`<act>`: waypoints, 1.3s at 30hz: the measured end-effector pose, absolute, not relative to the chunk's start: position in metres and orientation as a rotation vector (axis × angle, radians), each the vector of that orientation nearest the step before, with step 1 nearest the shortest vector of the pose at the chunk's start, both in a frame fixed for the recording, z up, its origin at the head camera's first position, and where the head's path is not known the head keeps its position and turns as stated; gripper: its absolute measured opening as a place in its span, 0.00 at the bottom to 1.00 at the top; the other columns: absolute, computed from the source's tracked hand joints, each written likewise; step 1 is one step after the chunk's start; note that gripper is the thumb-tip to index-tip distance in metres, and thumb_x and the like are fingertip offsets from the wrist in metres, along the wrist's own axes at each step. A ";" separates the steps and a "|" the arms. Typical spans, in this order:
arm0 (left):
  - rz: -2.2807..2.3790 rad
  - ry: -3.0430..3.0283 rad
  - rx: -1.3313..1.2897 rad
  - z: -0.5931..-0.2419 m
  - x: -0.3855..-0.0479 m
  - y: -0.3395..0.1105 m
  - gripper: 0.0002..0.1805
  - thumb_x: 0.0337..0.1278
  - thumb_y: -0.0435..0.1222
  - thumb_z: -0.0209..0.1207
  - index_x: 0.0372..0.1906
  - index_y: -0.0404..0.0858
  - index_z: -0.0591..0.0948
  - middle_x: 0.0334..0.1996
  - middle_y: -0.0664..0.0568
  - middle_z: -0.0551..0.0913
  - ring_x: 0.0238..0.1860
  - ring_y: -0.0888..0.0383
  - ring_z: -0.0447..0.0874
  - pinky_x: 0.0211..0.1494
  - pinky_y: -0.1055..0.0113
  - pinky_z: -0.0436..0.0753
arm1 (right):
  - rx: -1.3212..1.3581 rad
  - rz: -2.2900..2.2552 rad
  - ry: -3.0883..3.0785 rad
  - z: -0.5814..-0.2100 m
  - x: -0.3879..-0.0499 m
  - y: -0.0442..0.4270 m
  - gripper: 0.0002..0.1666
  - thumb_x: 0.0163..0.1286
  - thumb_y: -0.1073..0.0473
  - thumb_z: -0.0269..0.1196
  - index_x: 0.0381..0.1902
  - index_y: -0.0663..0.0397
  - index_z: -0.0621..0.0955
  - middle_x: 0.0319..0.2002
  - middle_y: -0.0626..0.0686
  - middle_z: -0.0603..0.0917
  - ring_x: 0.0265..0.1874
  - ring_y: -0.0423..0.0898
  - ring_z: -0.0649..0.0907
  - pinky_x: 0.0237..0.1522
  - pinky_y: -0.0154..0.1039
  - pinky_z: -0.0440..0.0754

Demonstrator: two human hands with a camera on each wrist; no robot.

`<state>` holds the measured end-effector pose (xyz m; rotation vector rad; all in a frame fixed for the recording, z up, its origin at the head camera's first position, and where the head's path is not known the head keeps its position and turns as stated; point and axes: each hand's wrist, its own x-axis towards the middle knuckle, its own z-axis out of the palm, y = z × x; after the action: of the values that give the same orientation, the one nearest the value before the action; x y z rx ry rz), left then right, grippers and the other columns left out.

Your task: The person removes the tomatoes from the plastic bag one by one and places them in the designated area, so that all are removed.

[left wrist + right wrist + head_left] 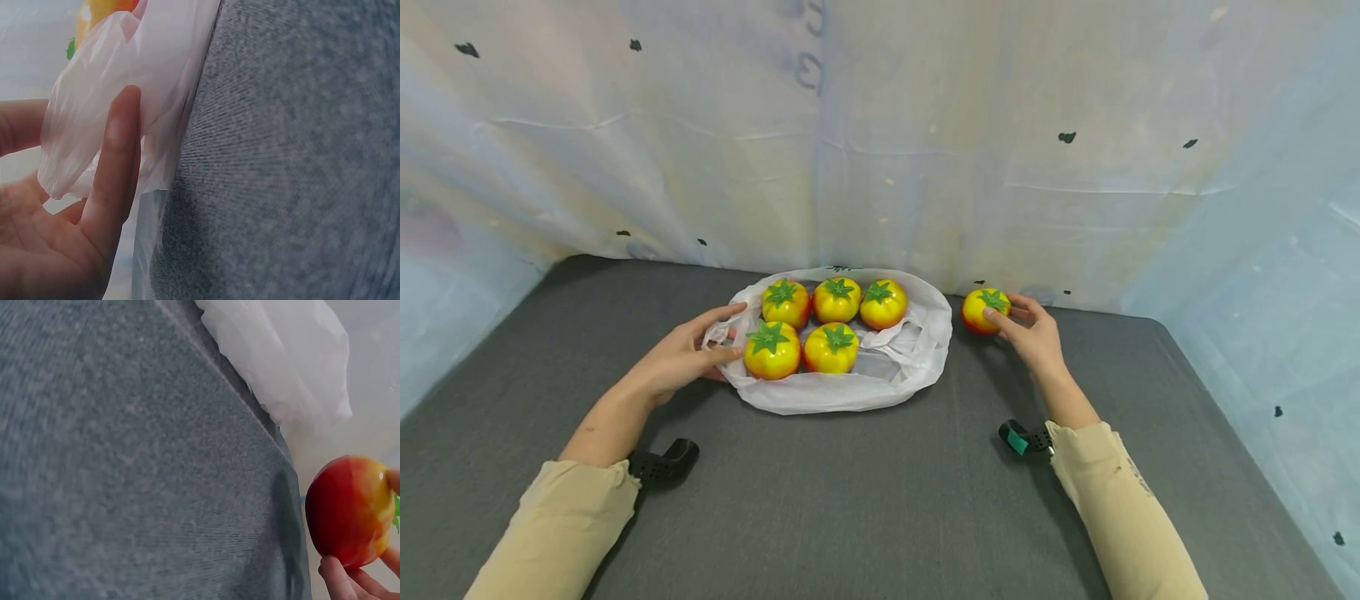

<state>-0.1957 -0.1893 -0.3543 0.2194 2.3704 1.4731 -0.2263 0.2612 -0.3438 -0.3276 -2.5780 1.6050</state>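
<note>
A white plastic bag point(820, 403) lies open on the grey table, with several yellow-red tomatoes point(831, 348) with green leaf tops inside it. At the bag's left end, my left hand point(681, 357) rests with fingers spread around the gathered plastic; in the left wrist view the hand point(81, 206) has its fingers straight along the bag point(81, 119). To the right of the bag, my right hand point(1033, 337) grips one tomato point(977, 312) between thumb and fingers. The right wrist view shows this tomato point(350, 512) off the table, its red underside visible, fingertips around it.
The grey table point(865, 500) ends at a pale hanging sheet point(925, 167) behind, which also covers both sides. Black straps point(666, 465) hang at both wrists. Tomatoes fill the left and back of the bag; its right front part shows bare plastic.
</note>
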 end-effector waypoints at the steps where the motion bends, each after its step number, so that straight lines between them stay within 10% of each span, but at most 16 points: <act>1: 1.470 2.372 0.218 -0.355 -0.196 -0.189 0.41 0.65 0.39 0.57 0.77 0.47 0.49 0.71 0.31 0.50 0.46 0.52 0.77 0.43 0.67 0.83 | -0.334 1.607 -2.578 -0.344 -0.226 0.261 0.41 0.64 0.48 0.65 0.71 0.54 0.64 0.68 0.62 0.65 0.61 0.56 0.73 0.58 0.49 0.77; 39: 1.463 2.371 0.264 -0.355 -0.196 -0.190 0.41 0.66 0.37 0.55 0.77 0.46 0.48 0.69 0.31 0.53 0.43 0.55 0.78 0.42 0.66 0.84 | -0.330 1.552 -2.697 -0.337 -0.215 0.275 0.49 0.63 0.38 0.63 0.75 0.49 0.58 0.72 0.61 0.61 0.68 0.56 0.67 0.64 0.51 0.70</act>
<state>-0.1956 -0.1904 -0.3553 0.2638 2.3712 1.4631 -0.2146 0.2755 -0.3371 -0.3305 -2.6972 1.5520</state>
